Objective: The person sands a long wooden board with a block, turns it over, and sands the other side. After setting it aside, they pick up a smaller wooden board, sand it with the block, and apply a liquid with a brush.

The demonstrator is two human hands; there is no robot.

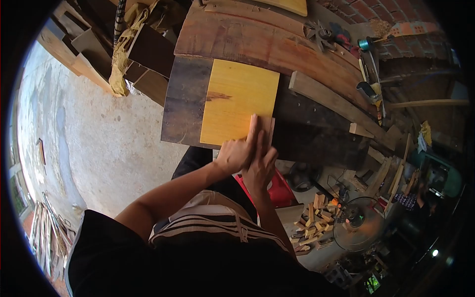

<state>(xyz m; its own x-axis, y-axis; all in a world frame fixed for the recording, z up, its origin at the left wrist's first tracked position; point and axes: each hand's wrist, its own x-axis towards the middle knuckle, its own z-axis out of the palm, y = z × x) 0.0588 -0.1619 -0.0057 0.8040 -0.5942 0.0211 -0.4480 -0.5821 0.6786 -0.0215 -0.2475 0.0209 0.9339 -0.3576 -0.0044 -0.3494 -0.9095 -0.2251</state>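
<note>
A yellow-stained wooden board (237, 99) with a dark knot mark lies flat on the dark bench top (185, 99). My left hand (233, 154) rests at the board's near edge, its index finger stretched forward over the yellow face and its other fingers bent. Close against it on the right, my right hand (260, 171) has its fingers on a thin, flat brown piece (269, 129) at the board's near right corner. The two hands overlap, hiding part of the fingers and of the brown piece.
Reddish-brown planks (262, 42) cover the bench's far side. A long wooden bar (331, 101) and a small wood block (361, 130) lie to the right. Brushes (378, 101) and a teal spool (365, 44) sit beyond. Below right are wood offcuts (316, 218) and a fan (357, 222).
</note>
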